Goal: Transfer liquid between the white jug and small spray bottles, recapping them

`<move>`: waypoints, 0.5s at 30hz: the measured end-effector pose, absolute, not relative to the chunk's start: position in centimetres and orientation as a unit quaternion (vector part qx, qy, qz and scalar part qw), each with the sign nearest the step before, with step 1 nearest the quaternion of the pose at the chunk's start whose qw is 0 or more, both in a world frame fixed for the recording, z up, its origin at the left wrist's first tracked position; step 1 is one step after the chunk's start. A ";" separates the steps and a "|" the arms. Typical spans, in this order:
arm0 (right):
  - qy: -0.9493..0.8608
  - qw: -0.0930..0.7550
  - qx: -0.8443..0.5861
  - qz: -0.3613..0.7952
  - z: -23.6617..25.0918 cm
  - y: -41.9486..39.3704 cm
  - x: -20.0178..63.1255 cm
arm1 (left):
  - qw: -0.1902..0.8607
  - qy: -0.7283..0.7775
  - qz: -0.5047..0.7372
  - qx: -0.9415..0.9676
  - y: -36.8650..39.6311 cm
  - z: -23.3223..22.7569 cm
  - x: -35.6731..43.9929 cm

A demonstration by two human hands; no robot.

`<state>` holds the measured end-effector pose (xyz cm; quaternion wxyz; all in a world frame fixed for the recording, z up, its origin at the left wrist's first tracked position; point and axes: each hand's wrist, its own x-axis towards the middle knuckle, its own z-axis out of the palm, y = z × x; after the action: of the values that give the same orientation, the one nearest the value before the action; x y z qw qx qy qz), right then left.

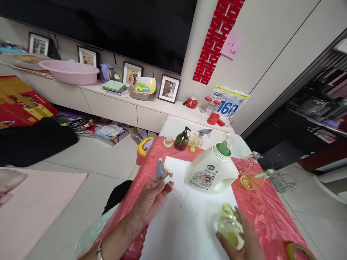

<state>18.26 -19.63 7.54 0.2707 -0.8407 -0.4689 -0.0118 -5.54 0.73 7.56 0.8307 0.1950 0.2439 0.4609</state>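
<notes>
**Spray head in the left hand, open bottle in the right**

At the near edge of the surface (260, 213), the left hand (150, 200) is closed around a grey-and-cream trigger spray head (162, 172), pinching its base so that the head stands upright above the fingers. The right hand (242, 242) wraps around a small clear bottle (230, 227) with yellow-green liquid low inside it; its uncapped neck points toward 11 o'clock. From the spray head, the bottle's mouth lies toward 4 o'clock, well apart, with a white cloth (187, 216) spread between the two hands. The bottle's long axis runs tilted, roughly from 5 to 11 o'clock, so its opening leans toward the left hand.

Beyond the hands, at 12 o'clock, a white detergent jug (210, 173) with a green spout stands on the cloth; its label carries small green print too fine to read. At 2 o'clock a pink-tinted spray bottle (251, 178) lies on its side. Farther off stand a dark green pump bottle (181, 140) and a clear spray bottle (199, 139). On the cabinet behind, a bag (229, 103) reads "160", and a pink note (231, 46) has illegible handwriting.
</notes>
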 end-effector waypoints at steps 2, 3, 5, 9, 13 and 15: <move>-0.456 0.265 -0.848 -0.045 10.5 -18.8 19.9 | 0.834 0.263 0.439 0.203 0.2 5.4 -5.2; -0.458 0.260 -0.848 -0.067 12.2 -18.2 20.7 | 0.837 0.270 0.430 0.203 -0.1 4.5 -5.1; -0.478 0.245 -0.833 -0.135 15.7 -16.7 22.2 | 0.844 0.272 0.419 0.196 -0.5 3.1 -4.9; -0.545 0.195 -0.773 -0.260 21.6 -13.1 24.0 | 0.862 0.256 0.408 0.156 -0.4 1.6 -5.4; -0.606 0.137 -0.706 -0.340 24.8 -9.8 24.9 | 0.875 0.241 0.397 0.134 0.1 1.0 -5.7; -0.615 0.101 -0.692 -0.364 25.6 -8.7 25.1 | 0.877 0.240 0.392 0.139 0.1 0.9 -5.7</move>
<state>25.09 -8.66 25.56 0.1007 -0.6919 -0.6154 -0.3639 -5.70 0.13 0.91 0.8772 0.1385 0.2395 0.3923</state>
